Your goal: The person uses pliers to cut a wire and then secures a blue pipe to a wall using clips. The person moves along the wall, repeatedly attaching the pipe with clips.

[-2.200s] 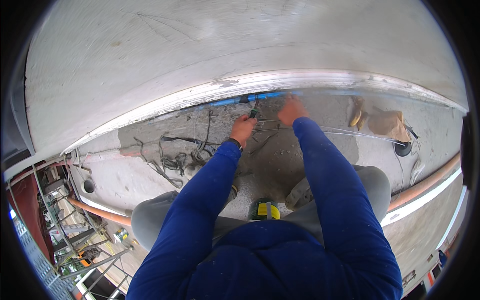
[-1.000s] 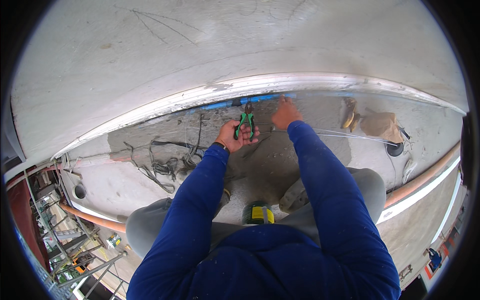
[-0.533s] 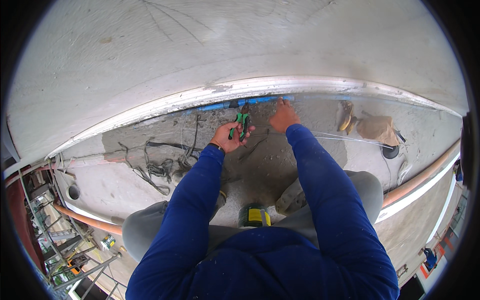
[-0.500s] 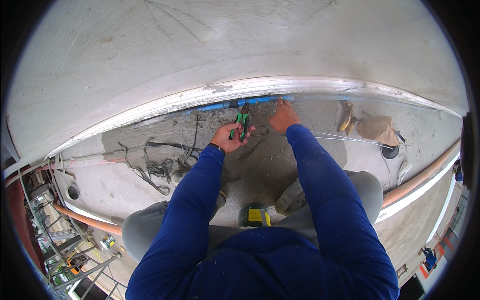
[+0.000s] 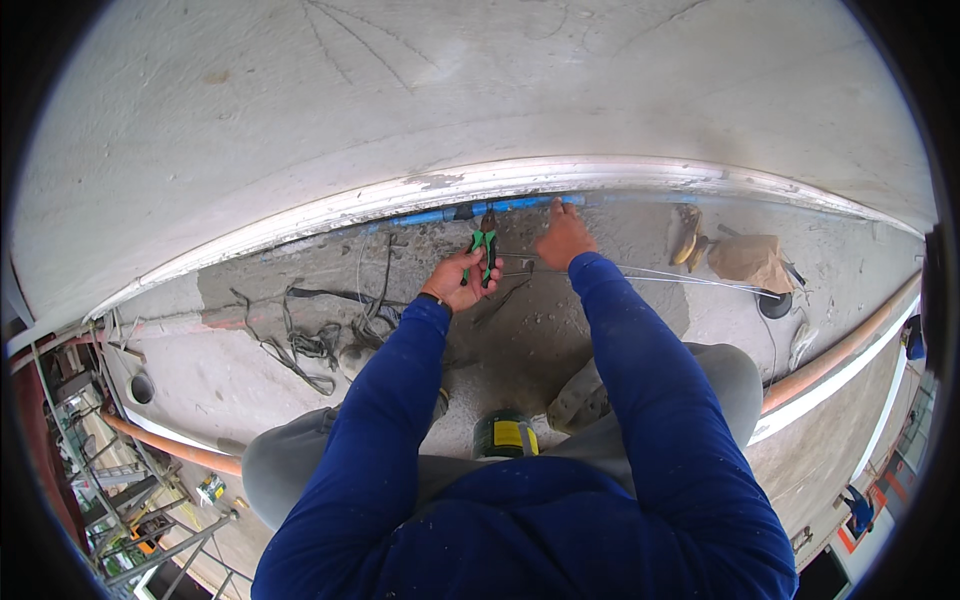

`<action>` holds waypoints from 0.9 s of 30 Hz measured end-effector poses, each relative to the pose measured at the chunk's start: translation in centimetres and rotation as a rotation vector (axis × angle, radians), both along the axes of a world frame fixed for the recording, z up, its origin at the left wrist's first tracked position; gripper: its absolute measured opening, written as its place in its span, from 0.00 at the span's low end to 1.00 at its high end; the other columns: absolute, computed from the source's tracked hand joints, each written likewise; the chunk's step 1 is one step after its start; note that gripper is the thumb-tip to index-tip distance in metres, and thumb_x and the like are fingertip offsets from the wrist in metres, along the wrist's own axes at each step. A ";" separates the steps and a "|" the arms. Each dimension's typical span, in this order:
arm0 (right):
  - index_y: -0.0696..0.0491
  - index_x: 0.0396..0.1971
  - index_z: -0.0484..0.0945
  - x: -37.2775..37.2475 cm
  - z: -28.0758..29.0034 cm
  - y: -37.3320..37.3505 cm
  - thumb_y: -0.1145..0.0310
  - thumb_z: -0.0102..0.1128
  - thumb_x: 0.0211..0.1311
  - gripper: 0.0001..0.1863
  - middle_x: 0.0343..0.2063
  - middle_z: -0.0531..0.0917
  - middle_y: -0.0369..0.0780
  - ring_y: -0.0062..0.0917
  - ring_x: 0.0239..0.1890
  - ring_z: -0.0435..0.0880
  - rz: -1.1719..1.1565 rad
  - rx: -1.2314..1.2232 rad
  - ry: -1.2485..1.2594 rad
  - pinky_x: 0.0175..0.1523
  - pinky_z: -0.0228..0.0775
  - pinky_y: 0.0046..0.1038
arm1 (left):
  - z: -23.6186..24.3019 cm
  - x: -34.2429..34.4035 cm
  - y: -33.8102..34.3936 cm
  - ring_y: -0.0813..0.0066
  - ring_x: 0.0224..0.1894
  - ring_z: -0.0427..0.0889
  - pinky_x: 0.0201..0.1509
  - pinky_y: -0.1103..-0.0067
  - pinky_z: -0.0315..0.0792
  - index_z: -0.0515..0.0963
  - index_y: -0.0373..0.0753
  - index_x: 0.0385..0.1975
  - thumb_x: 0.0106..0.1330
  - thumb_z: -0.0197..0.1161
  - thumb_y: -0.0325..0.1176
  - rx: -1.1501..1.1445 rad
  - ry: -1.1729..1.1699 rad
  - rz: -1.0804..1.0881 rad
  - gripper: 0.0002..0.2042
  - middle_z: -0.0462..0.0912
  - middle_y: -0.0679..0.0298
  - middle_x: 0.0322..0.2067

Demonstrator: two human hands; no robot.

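Pliers [image 5: 484,240] lie in the left hand [image 5: 456,282], near the middle of my view. I see green handles with black parts, spread apart in a narrow V, and a short dark metal head aimed at the far side. Its tip comes up close to the blue pipe [image 5: 522,204]; I cannot tell from here whether they touch, nor whether the jaws are parted. The left hand holds the tool loosely, palm turned partly up, thumb across one handle and fingers loosely bent beneath.

To the right, the right hand [image 5: 566,238] is half curled, back toward me, with a fingertip reaching to the pipe. Whether it pinches anything I cannot make out. The pipe is bright blue and smooth, runs left to right along the foot of the wall [image 5: 450,90] under a scuffed white strip [image 5: 600,172], and carries a dark band [image 5: 463,213] just left of the pliers.

On the grey floor [image 5: 540,320], thin rods [image 5: 690,277] stretch right from between the hands, past a crumpled paper bag [image 5: 752,262]. A dark strap [image 5: 315,346] lies tangled at left. On the near side, a dark green can [image 5: 496,436] with a yellow patch stands between the feet.
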State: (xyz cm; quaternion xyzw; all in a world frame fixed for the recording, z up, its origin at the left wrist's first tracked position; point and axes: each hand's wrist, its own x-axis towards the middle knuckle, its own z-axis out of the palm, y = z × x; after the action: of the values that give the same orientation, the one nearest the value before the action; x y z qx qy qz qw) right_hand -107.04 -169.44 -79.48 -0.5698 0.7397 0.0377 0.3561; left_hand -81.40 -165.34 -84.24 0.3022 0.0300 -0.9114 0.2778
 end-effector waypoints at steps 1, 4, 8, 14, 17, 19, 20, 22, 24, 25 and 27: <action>0.62 0.77 0.54 0.1 0.2 -0.1 0.66 0.60 0.59 0.46 0.75 0.62 0.52 0.48 0.74 0.67 0.000 0.010 -0.004 0.75 0.66 0.43 | -0.3 0.4 -0.1 0.62 0.48 0.82 0.49 0.64 0.80 0.73 0.43 0.53 0.79 0.56 0.31 -0.015 0.019 -0.023 0.08 0.80 0.52 0.48; 0.62 0.77 0.54 0.2 0.6 -0.2 0.67 0.60 0.60 0.46 0.75 0.61 0.51 0.48 0.74 0.67 -0.002 0.026 -0.015 0.75 0.66 0.43 | -0.7 1.2 -1.0 0.62 0.45 0.84 0.44 0.65 0.81 0.70 0.46 0.53 0.76 0.56 0.25 -0.073 -0.226 -0.200 0.11 0.81 0.53 0.46; 0.62 0.77 0.53 0.3 0.0 -0.2 0.66 0.61 0.60 0.46 0.76 0.60 0.51 0.48 0.75 0.66 -0.004 0.016 -0.020 0.76 0.65 0.43 | 0.6 1.4 -3.4 0.61 0.38 0.85 0.38 0.65 0.82 0.69 0.44 0.52 0.75 0.56 0.26 -0.353 -0.673 -0.566 0.10 0.82 0.53 0.43; 0.63 0.78 0.51 0.2 -1.2 0.3 0.66 0.61 0.60 0.48 0.77 0.57 0.53 0.49 0.76 0.64 -0.010 0.027 -0.027 0.76 0.64 0.43 | 4.9 -1.2 -4.5 0.38 0.45 0.87 0.43 0.52 0.83 0.66 0.32 0.57 0.70 0.55 0.25 -1.310 -1.588 -1.278 0.17 0.81 0.38 0.48; 0.63 0.78 0.50 -0.1 -1.5 -0.1 0.65 0.61 0.60 0.48 0.78 0.56 0.54 0.49 0.76 0.64 0.005 0.029 -0.037 0.76 0.64 0.43 | 5.6 -2.3 -4.6 0.32 0.51 0.85 0.49 0.49 0.81 0.66 0.29 0.60 0.69 0.56 0.29 -1.315 -1.661 -1.350 0.21 0.78 0.30 0.52; 0.63 0.78 0.49 -0.3 -2.1 0.0 0.64 0.61 0.60 0.49 0.78 0.55 0.54 0.49 0.76 0.64 0.010 0.022 -0.041 0.76 0.65 0.43 | 4.7 -2.6 -3.6 0.32 0.52 0.85 0.54 0.47 0.80 0.68 0.31 0.60 0.72 0.58 0.38 -1.310 -1.684 -1.349 0.22 0.78 0.25 0.52; 0.63 0.78 0.49 -0.3 -2.6 0.1 0.64 0.61 0.59 0.49 0.78 0.55 0.54 0.49 0.76 0.65 0.008 0.010 -0.038 0.76 0.65 0.43 | 4.3 -2.8 -3.1 0.33 0.52 0.85 0.55 0.48 0.79 0.69 0.32 0.60 0.72 0.58 0.40 -1.232 -1.673 -1.222 0.23 0.79 0.27 0.52; 0.63 0.78 0.49 -0.2 -3.0 0.0 0.63 0.62 0.59 0.50 0.78 0.56 0.54 0.49 0.75 0.65 0.009 -0.005 -0.041 0.75 0.66 0.43 | 2.7 -2.7 -1.7 0.36 0.52 0.85 0.56 0.49 0.78 0.71 0.33 0.60 0.72 0.60 0.44 -1.067 -1.639 -0.973 0.24 0.80 0.29 0.51; 0.63 0.78 0.50 -0.1 -2.6 -0.3 0.63 0.62 0.59 0.49 0.77 0.56 0.54 0.49 0.75 0.66 0.013 -0.018 -0.052 0.75 0.67 0.43 | 1.3 -2.7 -0.9 0.40 0.47 0.86 0.55 0.52 0.77 0.74 0.34 0.57 0.72 0.61 0.47 -1.044 -1.556 -0.862 0.24 0.82 0.35 0.48; 0.63 0.78 0.50 0.1 -2.3 -0.4 0.63 0.62 0.59 0.49 0.77 0.57 0.53 0.49 0.75 0.67 0.010 -0.013 -0.053 0.74 0.67 0.43 | 0.9 -2.6 -0.6 0.43 0.44 0.86 0.54 0.53 0.77 0.76 0.35 0.56 0.72 0.61 0.49 -1.033 -1.516 -0.805 0.23 0.83 0.38 0.47; 0.63 0.78 0.51 0.1 -1.8 -0.3 0.63 0.62 0.59 0.49 0.76 0.58 0.52 0.49 0.74 0.68 -0.002 -0.004 -0.049 0.74 0.68 0.44 | 0.6 -2.9 -0.3 0.51 0.37 0.84 0.48 0.59 0.77 0.77 0.34 0.49 0.72 0.61 0.48 -0.848 -1.335 -0.641 0.21 0.83 0.46 0.41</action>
State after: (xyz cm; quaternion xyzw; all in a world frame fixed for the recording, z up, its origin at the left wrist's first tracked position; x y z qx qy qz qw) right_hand -106.93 -169.77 -81.26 -0.5704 0.7314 0.0222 0.3730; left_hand -84.30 -165.63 -83.65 0.6402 -0.5709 -0.5110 0.0554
